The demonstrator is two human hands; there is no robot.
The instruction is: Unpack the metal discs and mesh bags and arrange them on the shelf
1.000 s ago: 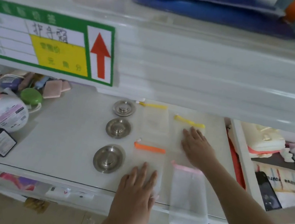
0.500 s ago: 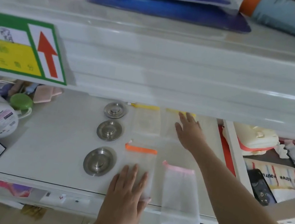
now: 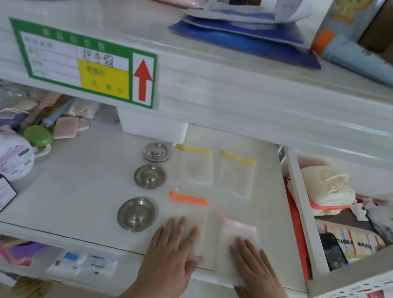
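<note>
Both hands are lying flat, palms down, at the front edge of the white shelf [image 3: 71, 195], with the arms reaching up from below. The left hand [image 3: 170, 252] is pressing on the orange-topped mesh bag [image 3: 187, 215]; its fingers are straight and a little spread, and they are not gripping anything. The right hand [image 3: 253, 272] is lying on the pink-topped mesh bag [image 3: 237, 237], its fingers also straight, close together and pointing up and to the left. Past the fingertips, farther back, two yellow-topped mesh bags [image 3: 197, 167] are lying side by side. Just left of the left hand's fingers, the big metal disc [image 3: 137, 213] is sitting on the shelf. Two smaller metal discs [image 3: 150, 176] are lined up behind it. Far to the left of the fingers a white pump bottle [image 3: 2, 154] is lying on its side.
</note>
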